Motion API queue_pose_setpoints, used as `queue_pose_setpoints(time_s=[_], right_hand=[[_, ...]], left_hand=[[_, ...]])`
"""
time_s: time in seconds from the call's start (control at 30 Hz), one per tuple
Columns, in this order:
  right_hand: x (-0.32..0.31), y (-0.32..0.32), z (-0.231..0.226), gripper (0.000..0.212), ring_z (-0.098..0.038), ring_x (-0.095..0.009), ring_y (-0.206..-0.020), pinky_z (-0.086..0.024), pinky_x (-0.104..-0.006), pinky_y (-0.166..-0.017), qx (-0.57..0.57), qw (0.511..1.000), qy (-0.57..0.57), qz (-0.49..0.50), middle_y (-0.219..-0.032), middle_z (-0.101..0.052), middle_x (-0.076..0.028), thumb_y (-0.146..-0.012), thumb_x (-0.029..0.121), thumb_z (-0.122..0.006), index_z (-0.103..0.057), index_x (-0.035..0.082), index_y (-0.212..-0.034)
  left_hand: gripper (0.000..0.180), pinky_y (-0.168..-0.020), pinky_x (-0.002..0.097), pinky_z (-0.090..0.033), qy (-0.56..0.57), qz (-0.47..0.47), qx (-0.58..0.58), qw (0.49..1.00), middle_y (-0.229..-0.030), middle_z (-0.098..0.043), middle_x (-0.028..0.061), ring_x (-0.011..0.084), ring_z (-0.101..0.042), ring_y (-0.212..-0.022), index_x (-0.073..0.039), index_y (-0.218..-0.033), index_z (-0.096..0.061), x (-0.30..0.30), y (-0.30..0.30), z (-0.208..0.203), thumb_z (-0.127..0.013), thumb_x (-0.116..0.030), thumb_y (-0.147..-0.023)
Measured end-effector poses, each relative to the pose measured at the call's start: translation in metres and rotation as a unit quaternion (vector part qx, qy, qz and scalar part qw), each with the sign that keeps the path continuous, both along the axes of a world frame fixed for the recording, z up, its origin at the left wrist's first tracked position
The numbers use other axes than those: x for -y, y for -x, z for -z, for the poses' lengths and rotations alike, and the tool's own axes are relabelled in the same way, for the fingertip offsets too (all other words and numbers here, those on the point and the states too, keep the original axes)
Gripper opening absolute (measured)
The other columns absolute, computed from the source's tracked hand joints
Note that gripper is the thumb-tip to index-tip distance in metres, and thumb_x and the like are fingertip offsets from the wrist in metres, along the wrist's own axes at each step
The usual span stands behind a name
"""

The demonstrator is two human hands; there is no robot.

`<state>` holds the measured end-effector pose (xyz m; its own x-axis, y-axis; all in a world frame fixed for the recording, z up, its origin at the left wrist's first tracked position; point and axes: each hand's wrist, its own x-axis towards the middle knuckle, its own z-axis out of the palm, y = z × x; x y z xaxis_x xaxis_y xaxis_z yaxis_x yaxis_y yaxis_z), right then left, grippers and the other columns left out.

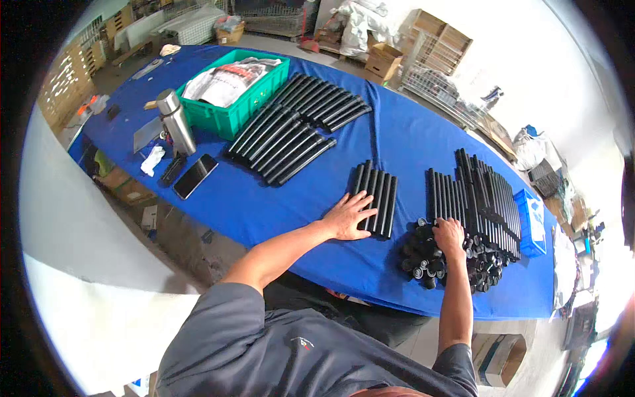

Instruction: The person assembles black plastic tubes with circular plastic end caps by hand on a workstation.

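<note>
One shirt (284, 360), two hands (349, 217) (451, 235), five-plus tubes (391, 208)

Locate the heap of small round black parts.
In the head view, the heap lies right of centre on the blue tablecloth, by the near ends of the right-side black tubes, with the right hand at its far edge.

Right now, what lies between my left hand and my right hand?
The head view shows, going rightward from your left hand, the rest of the black tubes, a strip of blue cloth, then black caps by your right hand.
</note>
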<state>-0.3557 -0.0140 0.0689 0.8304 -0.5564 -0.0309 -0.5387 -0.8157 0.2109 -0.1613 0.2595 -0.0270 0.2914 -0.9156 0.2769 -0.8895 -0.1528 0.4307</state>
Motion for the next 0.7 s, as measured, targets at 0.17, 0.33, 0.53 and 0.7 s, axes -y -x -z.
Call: queue_pose_setpoints(time_s=[0.17,0.33,0.53,0.7], right_hand=[[0.009,-0.005,0.008,0.032,-0.059,-0.033,-0.113,-0.049,-0.0472,-0.094,0.026,0.999,0.005,-0.023,-0.111,-0.065,-0.012,-0.086,0.024,-0.074,-0.066,0.011,-0.114],[0.012,-0.009,0.011,0.028,-0.059,-0.035,-0.112,-0.049,-0.0483,-0.093,0.064,0.998,0.007,-0.012,-0.111,-0.065,-0.014,-0.085,0.018,-0.069,-0.064,0.009,-0.111],[0.002,-0.006,-0.004,0.026,-0.059,-0.038,-0.109,-0.049,-0.0503,-0.090,0.123,0.991,0.049,-0.020,-0.109,-0.063,-0.020,-0.084,0.010,-0.061,-0.061,0.005,-0.110],[-0.035,0.001,-0.018,0.039,-0.058,-0.036,-0.096,-0.049,-0.0461,-0.084,0.334,0.936,-0.025,-0.106,-0.105,-0.059,-0.018,-0.090,0.014,-0.067,-0.058,0.002,-0.126]], left_hand=[[0.076,-0.120,0.0627,-0.020,0.008,-0.007,0.005,1.000,-0.162,-0.030,0.0167,0.0367,-0.019,-0.153,-0.016,-0.147,-0.049,-0.002,-0.004,-0.004,-0.072,-0.050,-0.083],[0.075,-0.121,0.0620,-0.018,0.007,-0.001,-0.006,1.000,-0.162,-0.029,0.0160,0.0350,-0.017,-0.153,-0.016,-0.147,-0.049,0.004,-0.007,0.000,-0.071,-0.049,-0.083],[0.075,-0.120,0.0614,-0.020,0.021,-0.002,0.008,1.000,-0.162,-0.030,0.0174,0.0377,-0.020,-0.152,-0.017,-0.147,-0.050,0.004,-0.006,0.003,-0.071,-0.051,-0.083],[0.075,-0.120,0.0609,-0.021,0.014,0.003,0.011,1.000,-0.161,-0.032,0.0186,0.0383,-0.021,-0.152,-0.016,-0.146,-0.051,0.006,-0.007,0.000,-0.072,-0.050,-0.083]])
